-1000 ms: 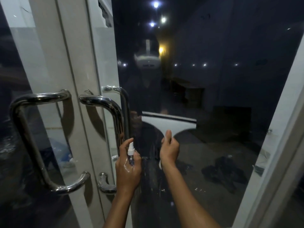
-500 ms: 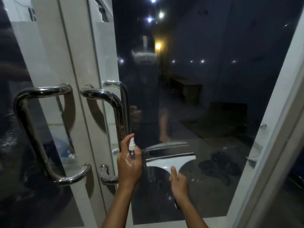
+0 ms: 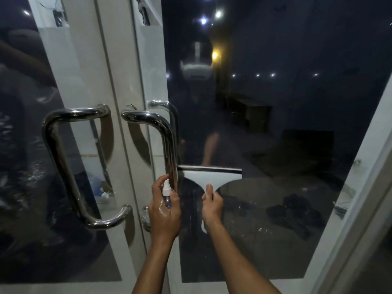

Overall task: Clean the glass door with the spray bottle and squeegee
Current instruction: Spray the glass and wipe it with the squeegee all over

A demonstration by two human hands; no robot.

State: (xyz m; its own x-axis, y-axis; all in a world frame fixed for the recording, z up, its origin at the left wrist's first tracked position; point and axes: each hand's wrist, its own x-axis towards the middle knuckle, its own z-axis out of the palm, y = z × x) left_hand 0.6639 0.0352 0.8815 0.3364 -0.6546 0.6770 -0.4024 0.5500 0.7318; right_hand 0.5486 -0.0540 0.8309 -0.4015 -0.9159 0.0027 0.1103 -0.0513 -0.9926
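Right grip point(image 3: 212, 203) is clasping the squeegee point(image 3: 212, 176); left point(image 3: 164, 211) is clutching the bottle point(image 3: 166, 195). Blade should be staying flat on the glass point(image 3: 275, 145).

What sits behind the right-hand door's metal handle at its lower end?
The squeegee's left blade tip runs behind the handle. The left hand, holding the spray bottle, covers the handle's lower end; the right hand grips the squeegee.

I see dark night behind the glass. Small white lights point(image 3: 203, 20) shine up high, and one yellow light point(image 3: 214, 54) glows. A dark bench point(image 3: 250, 115) stands far back. Black cloth point(image 3: 294, 213) lies on the grey floor point(image 3: 265, 192).
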